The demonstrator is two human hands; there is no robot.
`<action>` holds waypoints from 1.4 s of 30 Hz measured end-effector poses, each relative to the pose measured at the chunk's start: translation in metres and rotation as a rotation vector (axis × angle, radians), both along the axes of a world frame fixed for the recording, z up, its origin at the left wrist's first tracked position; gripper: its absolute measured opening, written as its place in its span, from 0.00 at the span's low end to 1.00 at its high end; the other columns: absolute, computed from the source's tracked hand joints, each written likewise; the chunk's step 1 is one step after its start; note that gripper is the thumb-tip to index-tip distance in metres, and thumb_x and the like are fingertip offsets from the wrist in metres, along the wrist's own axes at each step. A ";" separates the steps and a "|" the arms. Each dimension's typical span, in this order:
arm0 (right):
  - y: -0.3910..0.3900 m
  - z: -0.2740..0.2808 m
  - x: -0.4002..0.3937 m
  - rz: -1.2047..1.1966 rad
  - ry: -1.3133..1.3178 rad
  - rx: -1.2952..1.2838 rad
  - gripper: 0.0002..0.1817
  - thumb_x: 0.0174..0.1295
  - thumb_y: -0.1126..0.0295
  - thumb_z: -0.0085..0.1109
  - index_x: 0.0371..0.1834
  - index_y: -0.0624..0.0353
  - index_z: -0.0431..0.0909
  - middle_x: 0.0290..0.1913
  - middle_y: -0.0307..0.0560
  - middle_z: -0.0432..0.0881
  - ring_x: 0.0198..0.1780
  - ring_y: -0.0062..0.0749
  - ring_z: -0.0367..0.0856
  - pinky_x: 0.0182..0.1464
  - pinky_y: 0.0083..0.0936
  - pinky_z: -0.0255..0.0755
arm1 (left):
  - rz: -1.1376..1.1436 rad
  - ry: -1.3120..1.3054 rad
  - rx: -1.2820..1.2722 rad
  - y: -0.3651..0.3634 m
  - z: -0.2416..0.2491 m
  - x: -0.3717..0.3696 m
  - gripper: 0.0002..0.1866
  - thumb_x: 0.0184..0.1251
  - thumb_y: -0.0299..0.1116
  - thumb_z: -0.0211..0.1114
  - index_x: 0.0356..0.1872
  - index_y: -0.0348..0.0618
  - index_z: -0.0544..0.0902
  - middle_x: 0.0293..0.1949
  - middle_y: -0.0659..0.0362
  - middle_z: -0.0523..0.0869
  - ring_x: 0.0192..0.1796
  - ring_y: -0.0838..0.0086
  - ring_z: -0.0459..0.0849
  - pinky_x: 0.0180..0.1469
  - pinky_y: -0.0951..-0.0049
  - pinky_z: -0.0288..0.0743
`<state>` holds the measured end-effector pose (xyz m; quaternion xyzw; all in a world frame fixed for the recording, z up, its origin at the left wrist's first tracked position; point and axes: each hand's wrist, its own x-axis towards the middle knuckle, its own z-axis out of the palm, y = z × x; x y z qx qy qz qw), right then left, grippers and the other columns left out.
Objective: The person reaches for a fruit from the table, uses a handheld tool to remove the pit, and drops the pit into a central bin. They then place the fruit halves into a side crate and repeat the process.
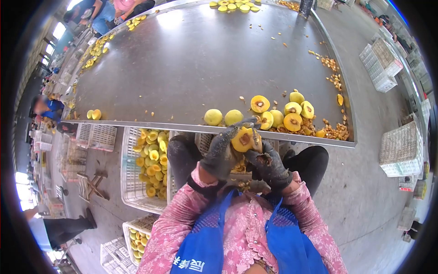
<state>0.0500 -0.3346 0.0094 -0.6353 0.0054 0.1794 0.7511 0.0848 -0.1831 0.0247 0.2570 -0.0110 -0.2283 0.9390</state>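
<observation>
Blue apron (pixel 200 244); left hand (pixel 219 153) grasping halved fruit (pixel 242 140) — right hand (pixel 270 166) gripping slim tool (pixel 255 137) beside it.

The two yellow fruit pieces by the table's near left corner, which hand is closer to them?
Left. The left hand is to the right of the two fruit pieces; the right hand is even farther right.
</observation>
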 end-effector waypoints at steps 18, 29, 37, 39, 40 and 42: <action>-0.009 -0.006 -0.019 0.176 -0.069 -0.305 0.12 0.57 0.74 0.54 0.43 0.59 0.67 0.31 0.45 0.74 0.31 0.33 0.76 0.32 0.29 0.69 | 0.120 -0.065 0.194 0.002 -0.040 0.001 0.21 0.71 0.33 0.46 0.61 0.35 0.62 0.59 0.48 0.71 0.60 0.67 0.72 0.62 0.67 0.67; -0.008 -0.035 -0.024 0.140 -0.242 -0.419 0.14 0.57 0.69 0.54 0.45 0.57 0.66 0.33 0.53 0.75 0.34 0.50 0.77 0.34 0.37 0.69 | 0.324 -0.764 0.938 -0.001 -0.042 -0.008 0.26 0.58 0.23 0.58 0.60 0.35 0.65 0.57 0.49 0.73 0.58 0.65 0.73 0.59 0.69 0.68; -0.005 -0.037 -0.024 0.143 -0.283 -0.547 0.15 0.56 0.66 0.56 0.43 0.57 0.65 0.31 0.53 0.76 0.30 0.51 0.78 0.30 0.39 0.70 | 0.418 -0.736 0.979 -0.012 -0.044 -0.007 0.27 0.52 0.26 0.61 0.57 0.35 0.69 0.51 0.49 0.78 0.53 0.64 0.77 0.56 0.68 0.69; -0.004 -0.027 -0.024 0.139 -0.288 -0.596 0.15 0.56 0.67 0.55 0.43 0.58 0.65 0.31 0.54 0.76 0.31 0.50 0.78 0.31 0.38 0.70 | 0.397 -0.553 0.830 -0.019 -0.039 -0.010 0.25 0.55 0.27 0.59 0.57 0.35 0.69 0.51 0.50 0.77 0.52 0.66 0.77 0.56 0.69 0.69; -0.003 -0.024 -0.024 0.136 -0.295 -0.645 0.15 0.57 0.68 0.55 0.44 0.60 0.65 0.32 0.55 0.76 0.33 0.50 0.78 0.33 0.38 0.71 | 0.391 -0.491 0.780 -0.022 -0.037 -0.011 0.25 0.56 0.28 0.58 0.57 0.35 0.69 0.51 0.51 0.77 0.52 0.67 0.77 0.56 0.70 0.69; -0.001 -0.026 -0.023 0.138 -0.306 -0.540 0.14 0.56 0.72 0.52 0.46 0.60 0.65 0.33 0.52 0.75 0.34 0.43 0.76 0.35 0.35 0.70 | 0.353 -0.254 0.461 -0.026 -0.036 -0.014 0.21 0.64 0.31 0.53 0.58 0.36 0.69 0.52 0.53 0.76 0.52 0.69 0.76 0.55 0.71 0.70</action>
